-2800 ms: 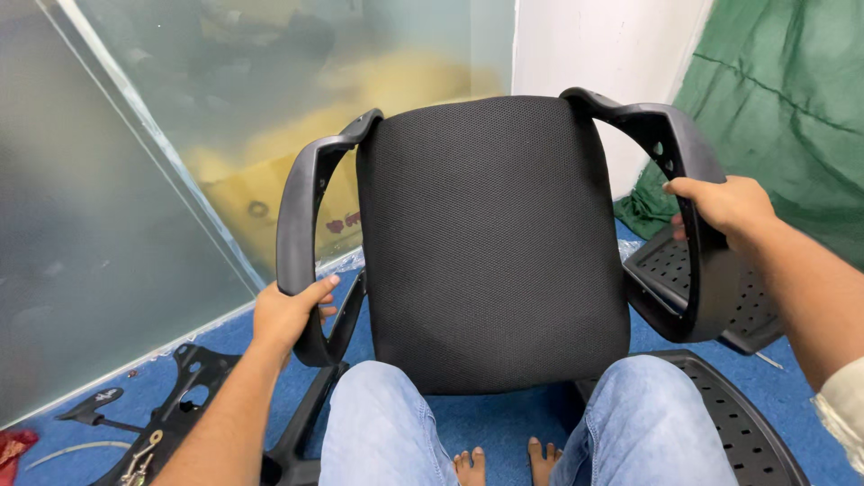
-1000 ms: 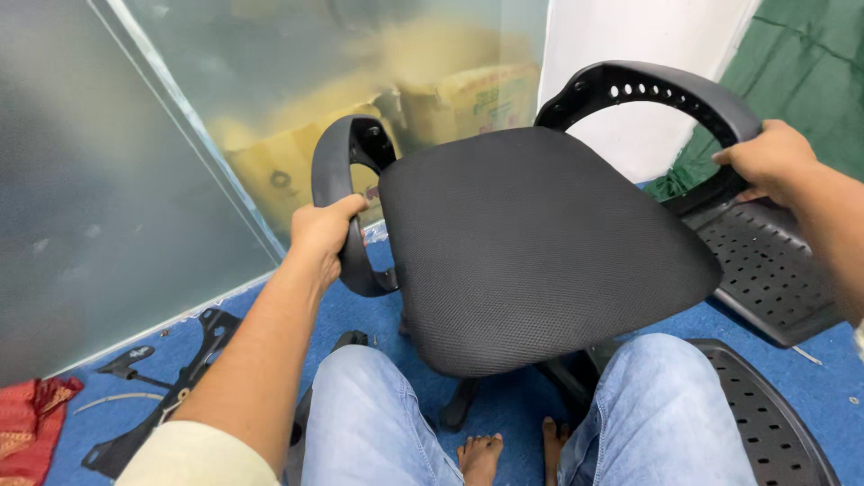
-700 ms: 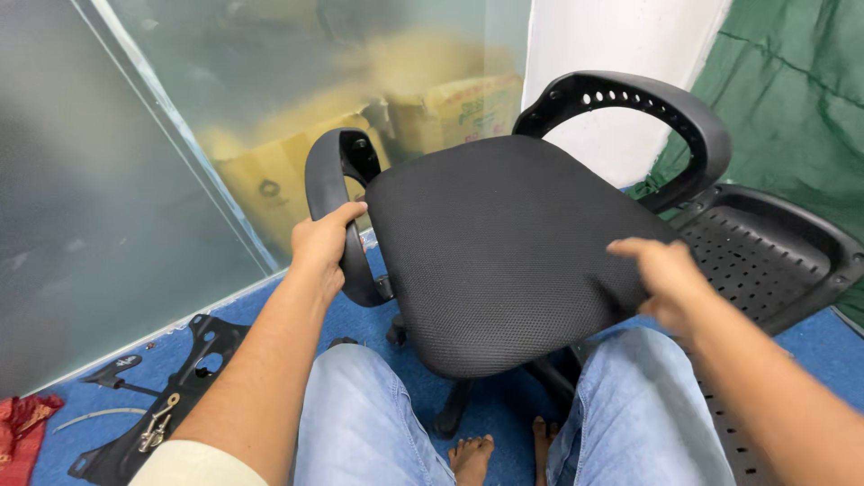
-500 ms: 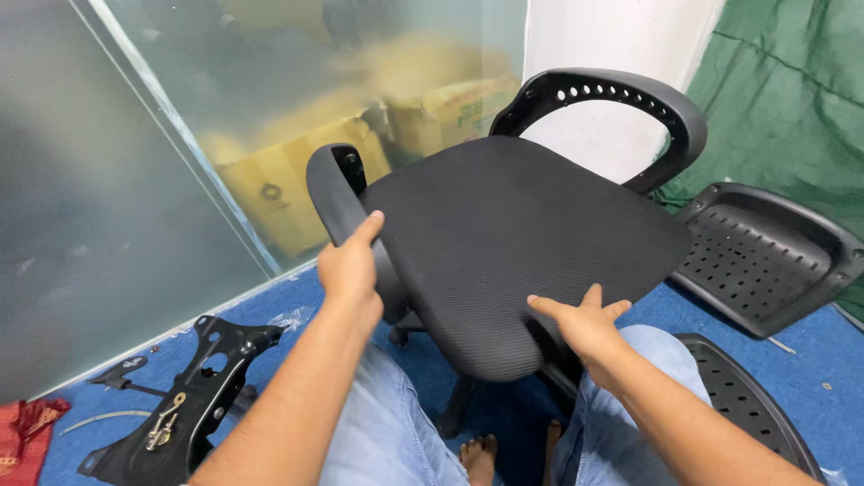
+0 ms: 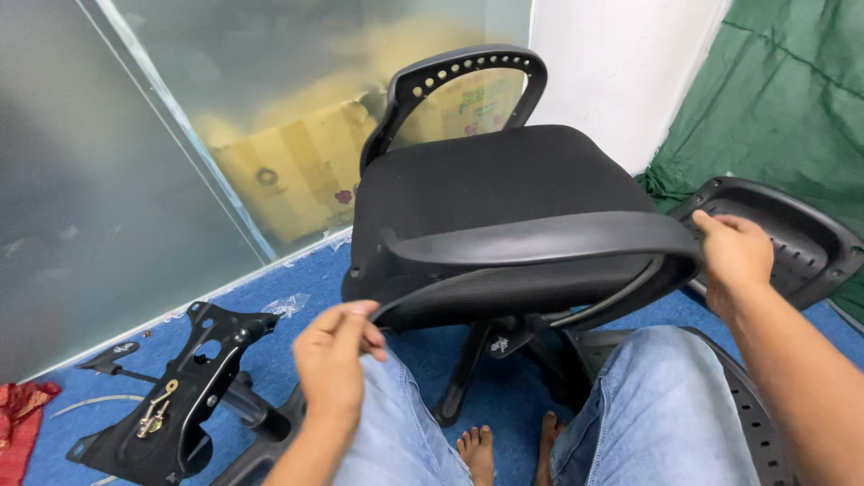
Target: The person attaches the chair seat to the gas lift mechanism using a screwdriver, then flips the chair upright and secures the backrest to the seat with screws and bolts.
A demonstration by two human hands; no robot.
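Note:
A black office chair seat [image 5: 490, 193] with mesh fabric stands in front of me, turned so one armrest [image 5: 540, 241] faces me and the other armrest [image 5: 468, 76] is at the far side. My left hand [image 5: 335, 360] pinches the near armrest's left lower end. My right hand [image 5: 733, 256] grips the same armrest at its right end. The chair's black base leg [image 5: 463, 378] shows under the seat, between my knees in blue jeans.
A black metal chair mechanism plate [image 5: 175, 391] lies on the blue carpet at the left. A perforated black plastic shell [image 5: 796, 236] lies at the right. Frosted glass wall [image 5: 117, 153] with cardboard boxes behind, green cloth [image 5: 792, 99] at far right, red cloth [image 5: 20, 423] at bottom left.
The seat has turned: an armrest that stood at the side now faces me. My left hand has dropped to its lower end and my right hand has moved out to its right end.

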